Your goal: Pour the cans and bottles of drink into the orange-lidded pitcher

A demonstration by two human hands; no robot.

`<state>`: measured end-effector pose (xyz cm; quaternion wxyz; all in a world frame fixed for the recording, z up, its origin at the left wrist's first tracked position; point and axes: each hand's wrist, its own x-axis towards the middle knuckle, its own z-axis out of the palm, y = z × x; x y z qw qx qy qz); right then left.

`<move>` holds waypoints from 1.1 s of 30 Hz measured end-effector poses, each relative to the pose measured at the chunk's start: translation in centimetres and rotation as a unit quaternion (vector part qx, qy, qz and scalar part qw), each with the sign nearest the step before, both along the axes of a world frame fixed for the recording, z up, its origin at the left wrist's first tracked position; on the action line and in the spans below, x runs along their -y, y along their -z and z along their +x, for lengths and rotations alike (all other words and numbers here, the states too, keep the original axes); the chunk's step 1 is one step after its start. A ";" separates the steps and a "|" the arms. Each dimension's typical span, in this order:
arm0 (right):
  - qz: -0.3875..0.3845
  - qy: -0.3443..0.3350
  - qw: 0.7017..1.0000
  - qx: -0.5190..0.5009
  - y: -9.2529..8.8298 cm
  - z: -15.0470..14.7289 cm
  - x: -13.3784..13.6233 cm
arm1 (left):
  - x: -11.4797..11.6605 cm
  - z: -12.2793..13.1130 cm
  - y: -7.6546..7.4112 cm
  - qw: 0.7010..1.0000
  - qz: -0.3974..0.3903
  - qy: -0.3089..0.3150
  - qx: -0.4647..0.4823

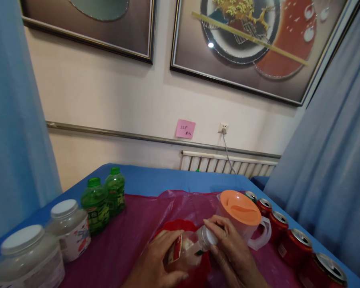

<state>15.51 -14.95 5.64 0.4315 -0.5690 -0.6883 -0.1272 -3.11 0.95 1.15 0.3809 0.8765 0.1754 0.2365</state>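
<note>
A clear bottle (189, 251) with a red and white label lies tilted between my hands, its white cap (209, 236) toward the right. My left hand (160, 256) is wrapped round the bottle's body. The fingers of my right hand (228, 250) close on the cap and neck. Below the bottle is a red basin (180, 225) with a wavy rim, partly hidden by my hands. Just beyond my right hand stands a clear pitcher (242, 227) with an orange lid (240, 206).
Two white-capped jars (32, 260) and two green bottles (95, 206) line the left side. Several red cans (294, 246) line the right edge. A purple plastic sheet (137, 212) covers part of the blue table (143, 182). Blue curtains (326, 140) hang at both sides.
</note>
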 end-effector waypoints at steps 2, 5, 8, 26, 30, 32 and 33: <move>0.019 0.003 1.000 -0.006 -0.2 -0.2 -0.1 | 0.0 0.0 0.1 1.000 0.000 -0.003 0.003; 0.035 0.019 0.999 -0.021 -0.2 -0.3 -0.1 | -0.1 -0.1 0.2 1.000 -0.001 -0.002 0.011; 0.023 0.027 0.999 -0.028 0.3 -0.2 0.0 | -0.1 -0.2 0.2 1.000 0.002 0.000 0.009; 0.015 0.016 1.000 -0.012 0.0 -0.3 -0.3 | 0.1 -0.1 0.0 1.000 0.001 -0.003 -0.003; 0.030 0.022 0.997 -0.066 0.6 -0.4 -0.5 | 0.2 -0.1 0.3 1.000 -0.004 -0.011 0.000; 0.049 0.019 0.994 -0.093 0.8 -0.5 -0.7 | 0.1 -0.1 0.4 1.000 -0.006 -0.014 0.005; 0.059 0.017 0.993 -0.102 1.0 -0.5 -0.8 | 0.1 -0.1 0.4 1.000 -0.006 -0.013 0.005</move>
